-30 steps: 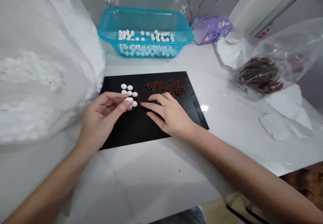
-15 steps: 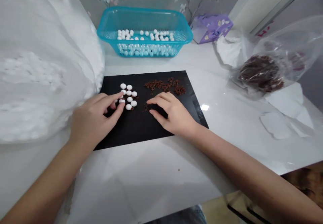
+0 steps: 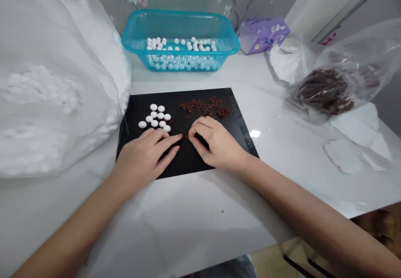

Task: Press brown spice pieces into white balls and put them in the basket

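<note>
Left arm (image 3: 78, 223): extends from the lower left corner, angled up and to the right. Left hand (image 3: 140, 155): palm down over the near left part of the black mat (image 3: 191, 161), with the back of the hand facing up. The thumb and index finger point right, tips apart; the index tip is at the left edge of the small brown bits (image 3: 184, 135). The other fingers are bent, just beside the nearest white balls (image 3: 161, 115).

Right arm (image 3: 300, 205): extends from the lower right corner, angled up and to the left. Right hand (image 3: 217, 142): over the middle of the mat, wrist above its near edge. The index finger arches down to meet the thumb at the right side of the bits; whether a bit is between the tips cannot be told.

The balls lie loose on the mat's left side. A brown pile (image 3: 200, 106) lies on its far right part. A blue basket (image 3: 188, 53), holding more balls, stands beyond the mat on the counter (image 3: 194, 211). A white sack (image 3: 46, 61) stands at the left.
</note>
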A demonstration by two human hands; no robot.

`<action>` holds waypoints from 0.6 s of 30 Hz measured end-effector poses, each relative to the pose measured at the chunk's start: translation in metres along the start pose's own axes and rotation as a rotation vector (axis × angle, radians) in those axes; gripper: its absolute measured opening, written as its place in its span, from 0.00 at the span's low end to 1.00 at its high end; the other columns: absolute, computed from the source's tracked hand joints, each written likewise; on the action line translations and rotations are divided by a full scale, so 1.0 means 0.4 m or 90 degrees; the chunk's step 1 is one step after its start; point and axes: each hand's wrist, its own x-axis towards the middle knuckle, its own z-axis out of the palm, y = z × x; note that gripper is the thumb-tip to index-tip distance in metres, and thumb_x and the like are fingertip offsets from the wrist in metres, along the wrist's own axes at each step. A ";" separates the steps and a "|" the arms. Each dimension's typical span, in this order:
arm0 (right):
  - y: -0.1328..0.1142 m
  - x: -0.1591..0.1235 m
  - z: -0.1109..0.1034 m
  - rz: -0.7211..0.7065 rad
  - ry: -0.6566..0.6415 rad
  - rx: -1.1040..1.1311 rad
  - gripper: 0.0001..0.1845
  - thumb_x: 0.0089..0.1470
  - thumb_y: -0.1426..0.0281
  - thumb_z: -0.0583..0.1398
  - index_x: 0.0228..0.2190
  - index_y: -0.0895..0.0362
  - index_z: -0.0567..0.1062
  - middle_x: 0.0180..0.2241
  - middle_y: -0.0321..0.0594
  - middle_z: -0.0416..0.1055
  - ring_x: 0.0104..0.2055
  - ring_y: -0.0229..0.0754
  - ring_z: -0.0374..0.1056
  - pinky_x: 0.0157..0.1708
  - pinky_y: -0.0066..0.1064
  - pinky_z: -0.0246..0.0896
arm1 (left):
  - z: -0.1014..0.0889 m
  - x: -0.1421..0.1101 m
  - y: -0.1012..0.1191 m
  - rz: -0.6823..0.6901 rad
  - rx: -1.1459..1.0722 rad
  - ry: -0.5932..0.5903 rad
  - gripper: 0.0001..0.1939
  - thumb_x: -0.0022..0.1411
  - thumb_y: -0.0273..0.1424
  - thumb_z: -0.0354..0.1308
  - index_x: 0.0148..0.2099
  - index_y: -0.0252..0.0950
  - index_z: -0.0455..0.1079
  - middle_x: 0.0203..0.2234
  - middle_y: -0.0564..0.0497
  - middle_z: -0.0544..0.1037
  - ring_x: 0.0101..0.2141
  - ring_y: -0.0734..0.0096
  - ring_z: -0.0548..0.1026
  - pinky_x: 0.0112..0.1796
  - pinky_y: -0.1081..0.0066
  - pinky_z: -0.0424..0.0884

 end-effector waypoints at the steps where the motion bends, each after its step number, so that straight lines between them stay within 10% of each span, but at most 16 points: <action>1: 0.000 0.000 -0.001 -0.004 -0.003 0.003 0.07 0.56 0.76 0.52 0.30 0.58 0.69 0.34 0.43 0.68 0.37 0.42 0.63 0.38 0.35 0.57 | -0.001 0.000 -0.002 -0.009 -0.003 0.001 0.17 0.65 0.35 0.47 0.51 0.39 0.70 0.32 0.48 0.76 0.34 0.66 0.73 0.31 0.70 0.66; 18: -0.022 0.009 -0.030 0.191 -0.021 0.462 0.06 0.57 0.68 0.54 0.30 0.57 0.67 0.26 0.32 0.62 0.25 0.30 0.56 0.24 0.24 0.54 | -0.006 -0.006 0.002 -0.026 -0.065 0.055 0.14 0.63 0.33 0.52 0.50 0.38 0.69 0.34 0.51 0.77 0.33 0.71 0.75 0.33 0.73 0.67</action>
